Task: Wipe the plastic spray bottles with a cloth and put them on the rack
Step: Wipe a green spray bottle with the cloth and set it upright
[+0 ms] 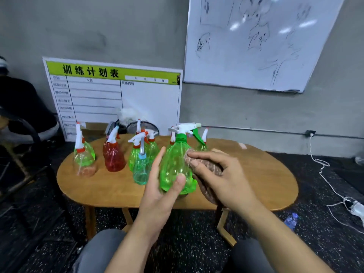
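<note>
Spray bottles stand grouped on the rear left half of an oval wooden counter [266, 174], the largest item in the work area. Behind it, a whiteboard [256, 42] with marker sketches hangs on the grey wall, and a green-headed schedule board [112, 95] leans against the wall at floor level. A white cable [325, 174] trails across the dark speckled floor at right.

The held green bottle [175, 166], white trigger head and green collar, is upright over the near edge of the counter, centre of view. The left hand [159, 194] supports it from the left side: fingers extended up along the body, thumb pressed across the lower front, so this grip is holding the bottle. The right hand [222, 174] has its grip closed round a bunched brown cloth [208, 170], which is pressed against the bottle's right shoulder.

On the counter behind: a red bottle [113, 156], a green bottle [83, 152] at far left, a pale teal bottle [140, 170] just left of the left hand, and further green bottles partly hidden behind the held one; their count cannot be determined.

A small blue bottle [291, 220] lies on the floor at right. No rack is identifiable.
</note>
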Available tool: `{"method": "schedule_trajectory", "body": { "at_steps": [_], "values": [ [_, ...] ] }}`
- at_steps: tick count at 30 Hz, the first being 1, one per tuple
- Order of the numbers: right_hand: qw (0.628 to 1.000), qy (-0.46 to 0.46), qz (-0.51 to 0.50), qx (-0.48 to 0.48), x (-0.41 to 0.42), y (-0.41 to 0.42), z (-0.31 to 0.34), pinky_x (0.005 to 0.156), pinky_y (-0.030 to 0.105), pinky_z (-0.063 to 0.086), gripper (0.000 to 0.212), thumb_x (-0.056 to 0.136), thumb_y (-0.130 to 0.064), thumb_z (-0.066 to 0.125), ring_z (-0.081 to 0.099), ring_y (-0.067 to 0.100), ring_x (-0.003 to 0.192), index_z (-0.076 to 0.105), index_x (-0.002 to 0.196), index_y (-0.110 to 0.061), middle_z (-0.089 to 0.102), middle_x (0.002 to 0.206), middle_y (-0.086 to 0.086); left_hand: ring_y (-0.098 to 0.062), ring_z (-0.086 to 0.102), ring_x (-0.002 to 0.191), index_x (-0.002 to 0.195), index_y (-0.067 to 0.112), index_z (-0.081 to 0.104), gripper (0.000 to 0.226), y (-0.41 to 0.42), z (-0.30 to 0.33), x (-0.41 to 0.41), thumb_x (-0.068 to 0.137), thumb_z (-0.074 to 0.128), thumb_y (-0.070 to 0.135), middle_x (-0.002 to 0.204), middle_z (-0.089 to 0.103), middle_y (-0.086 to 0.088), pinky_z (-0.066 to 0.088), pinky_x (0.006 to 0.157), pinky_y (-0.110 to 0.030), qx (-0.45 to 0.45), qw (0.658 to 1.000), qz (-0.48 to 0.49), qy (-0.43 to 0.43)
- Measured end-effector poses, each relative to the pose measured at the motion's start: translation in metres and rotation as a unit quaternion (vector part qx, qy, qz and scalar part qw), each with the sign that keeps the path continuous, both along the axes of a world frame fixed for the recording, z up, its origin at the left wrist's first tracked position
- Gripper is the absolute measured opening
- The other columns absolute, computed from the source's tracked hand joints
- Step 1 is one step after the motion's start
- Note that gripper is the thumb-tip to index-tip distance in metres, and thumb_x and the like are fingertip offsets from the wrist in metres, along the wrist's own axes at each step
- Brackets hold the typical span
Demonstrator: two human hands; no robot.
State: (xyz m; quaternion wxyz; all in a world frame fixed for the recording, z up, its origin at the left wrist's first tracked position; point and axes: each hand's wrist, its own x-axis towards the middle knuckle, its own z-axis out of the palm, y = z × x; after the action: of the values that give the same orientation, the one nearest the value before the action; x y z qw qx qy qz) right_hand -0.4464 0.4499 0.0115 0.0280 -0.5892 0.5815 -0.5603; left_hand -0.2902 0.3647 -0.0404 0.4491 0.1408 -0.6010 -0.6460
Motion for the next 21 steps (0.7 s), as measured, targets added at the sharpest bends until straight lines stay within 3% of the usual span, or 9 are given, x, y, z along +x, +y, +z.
{"method": "schedule_trajectory", "body": {
  "at_steps": [3, 5, 7, 9, 13, 16, 21],
  "values": [
    [0.998, -0.065, 0.009, -0.026, -0.001, 0.002, 0.043, 0.093, 0.023, 0.056, 0.016, 0.095, -0.015, 0.076, 0.074, 0.003, 0.101, 0.082, 0.108, -0.021, 0.080, 0.105, -0.013, 0.007, 0.064, 0.124, 0.154, 0.045, 0.039, 0.089, -0.002, 0.044, -0.001, 0.081, 0.088, 0.026, 0.138, 0.063, 0.034, 0.055, 0.094, -0.016, -0.078, 0.997, -0.018, -0.010],
    [0.992, -0.114, 0.030, -0.039, 0.000, 0.005, 0.075, 0.086, 0.022, 0.058, 0.015, 0.096, -0.011, 0.073, 0.074, 0.003, 0.094, 0.081, 0.108, -0.014, 0.081, 0.101, -0.008, 0.003, 0.067, 0.123, 0.156, 0.044, 0.037, 0.103, -0.006, 0.068, -0.004, 0.072, 0.086, 0.010, 0.137, 0.063, 0.035, 0.055, 0.093, -0.015, -0.126, 0.992, -0.016, -0.017],
    [0.985, -0.156, 0.038, -0.061, 0.000, 0.009, 0.104, 0.081, 0.019, 0.056, 0.014, 0.097, -0.012, 0.072, 0.074, 0.004, 0.091, 0.081, 0.107, -0.012, 0.081, 0.099, -0.003, -0.005, 0.064, 0.132, 0.157, 0.051, 0.036, 0.114, -0.009, 0.090, -0.008, 0.069, 0.091, 0.005, 0.147, 0.059, 0.029, 0.054, 0.104, -0.025, -0.174, 0.985, -0.007, -0.024],
    [0.977, -0.194, 0.040, -0.080, -0.002, 0.014, 0.130, 0.082, 0.019, 0.056, 0.013, 0.096, -0.014, 0.072, 0.074, 0.007, 0.090, 0.081, 0.105, -0.012, 0.081, 0.100, 0.001, -0.001, 0.060, 0.134, 0.156, 0.054, 0.035, 0.114, -0.007, 0.111, -0.014, 0.073, 0.092, -0.001, 0.147, 0.056, 0.031, 0.050, 0.110, -0.025, -0.227, 0.973, 0.018, -0.030],
    [0.966, -0.229, 0.061, -0.104, 0.002, 0.022, 0.170, 0.079, 0.019, 0.057, 0.013, 0.096, -0.015, 0.072, 0.073, 0.010, 0.088, 0.080, 0.103, -0.007, 0.081, 0.100, 0.007, 0.006, 0.056, 0.133, 0.153, 0.052, 0.038, 0.112, 0.000, 0.153, -0.022, 0.070, 0.098, 0.008, 0.142, 0.055, 0.036, 0.046, 0.104, -0.011, -0.307, 0.946, 0.099, -0.020],
    [0.966, -0.223, 0.057, -0.122, 0.003, 0.032, 0.190, 0.077, 0.018, 0.056, 0.013, 0.097, -0.014, 0.071, 0.072, 0.007, 0.084, 0.080, 0.103, -0.007, 0.081, 0.098, 0.006, -0.008, 0.058, 0.135, 0.149, 0.056, 0.043, 0.109, 0.001, 0.177, -0.025, 0.065, 0.103, 0.022, 0.146, 0.057, 0.018, 0.052, 0.108, -0.030, -0.350, 0.926, 0.139, -0.018],
    [0.971, -0.107, 0.005, -0.215, 0.012, 0.050, 0.191, 0.082, 0.025, 0.060, 0.009, 0.096, -0.013, 0.074, 0.076, 0.013, 0.093, 0.081, 0.099, -0.016, 0.081, 0.098, 0.000, -0.013, 0.074, 0.109, 0.145, 0.050, 0.049, 0.098, 0.006, 0.199, -0.026, 0.060, 0.096, 0.042, 0.132, 0.069, 0.012, 0.061, 0.095, -0.044, -0.355, 0.916, 0.185, -0.007]
  ]
}}
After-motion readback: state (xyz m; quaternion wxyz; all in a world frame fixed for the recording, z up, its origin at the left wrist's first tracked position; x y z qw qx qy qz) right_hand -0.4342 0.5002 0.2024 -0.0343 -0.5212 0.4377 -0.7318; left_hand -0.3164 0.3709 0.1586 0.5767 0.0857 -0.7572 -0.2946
